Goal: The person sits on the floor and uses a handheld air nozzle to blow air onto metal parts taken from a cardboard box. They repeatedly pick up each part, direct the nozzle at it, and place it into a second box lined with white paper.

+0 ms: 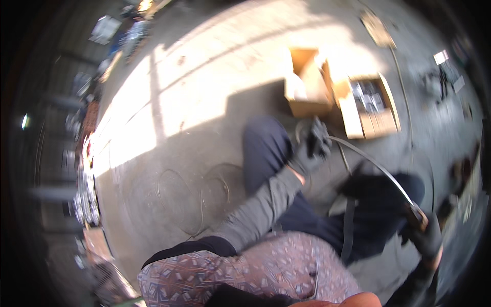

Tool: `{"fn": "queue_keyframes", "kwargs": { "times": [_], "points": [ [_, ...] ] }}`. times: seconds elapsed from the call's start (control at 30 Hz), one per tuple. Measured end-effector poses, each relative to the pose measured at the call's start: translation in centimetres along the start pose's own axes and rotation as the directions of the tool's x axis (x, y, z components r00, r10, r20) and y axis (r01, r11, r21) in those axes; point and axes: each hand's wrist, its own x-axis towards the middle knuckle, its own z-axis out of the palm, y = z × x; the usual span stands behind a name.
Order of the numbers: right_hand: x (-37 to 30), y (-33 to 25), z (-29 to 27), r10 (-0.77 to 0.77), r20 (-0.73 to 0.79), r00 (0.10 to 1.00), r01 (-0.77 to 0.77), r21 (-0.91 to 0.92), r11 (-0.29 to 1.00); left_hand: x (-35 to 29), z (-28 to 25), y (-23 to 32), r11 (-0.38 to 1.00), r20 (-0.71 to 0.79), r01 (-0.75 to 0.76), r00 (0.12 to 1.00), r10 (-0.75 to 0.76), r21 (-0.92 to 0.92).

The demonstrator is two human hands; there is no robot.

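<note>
A pale, thin strip or cable (376, 162) bows in an arc between my two gloved hands, above my bent knees. My left hand (314, 146), in a dark grey glove, is closed round its far end. My right hand (428, 236), also gloved, is at the right and grips something at the near end. A small orange-brown piece (421, 217) shows at those fingers; blur hides whether it is a tool or part of the strip. Near my left hand, a loop of similar line hangs down toward the floor.
Beyond my left hand stand two cardboard boxes: an open one (311, 107) and one holding dark and silvery parts (381, 125). Thin loops of wire (202, 204) lie on the concrete floor at left. A cable (404, 97) runs along the right. Stacked goods (86, 204) line the far left.
</note>
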Motion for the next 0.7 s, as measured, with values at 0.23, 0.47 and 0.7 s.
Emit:
{"fn": "queue_keyframes", "kwargs": {
  "times": [0.23,0.47,0.7],
  "points": [
    [1.0,-3.4,-1.6,0.174,0.066,0.983,-0.172,-0.027,0.985,0.1,-0.1,-0.8,0.978,-0.102,-0.182,0.976,0.192,0.102],
    [3.2,-6.5,-2.9,0.173,0.246,0.954,-0.149,-0.11,0.983,-1.2,3.2,0.3,0.874,-0.122,-0.123,0.972,0.202,0.47],
    [8.8,-6.3,-3.2,0.016,0.302,0.953,0.003,-0.06,0.998,0.4,10.7,4.5,0.692,-0.111,-0.182,0.928,0.356,0.698]
  ]
}}
